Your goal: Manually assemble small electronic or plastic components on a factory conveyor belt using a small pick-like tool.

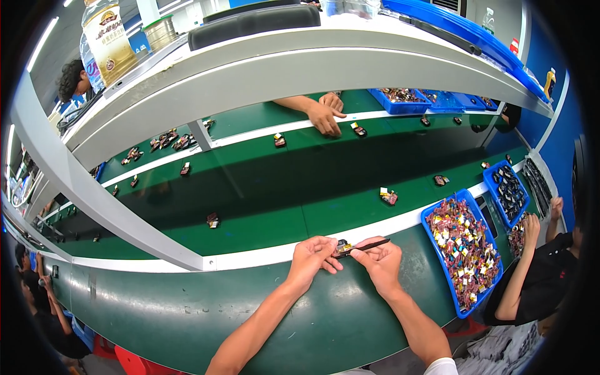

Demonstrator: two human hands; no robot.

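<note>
Above the green bench (187, 300), just by the white rail (269, 255), my two hands are brought close together. My left hand (310, 259) pinches a small dark electronic part (341, 247) with a yellow and white patch. Between the thumb and fingers of my right hand (381, 262) lies a slim black stick-shaped tool (377, 244), its dark end pointing to the right. The tool's other end meets or overlaps the part; my fingers hide the exact contact.
A blue tray (442, 269) heaped with small parts stands to my right, another blue tray (519, 217) beyond. Scattered parts (389, 197) lie on the green belt (281, 222). A co-worker's hand (324, 117) reaches in opposite. A grey shelf (300, 72) crosses overhead.
</note>
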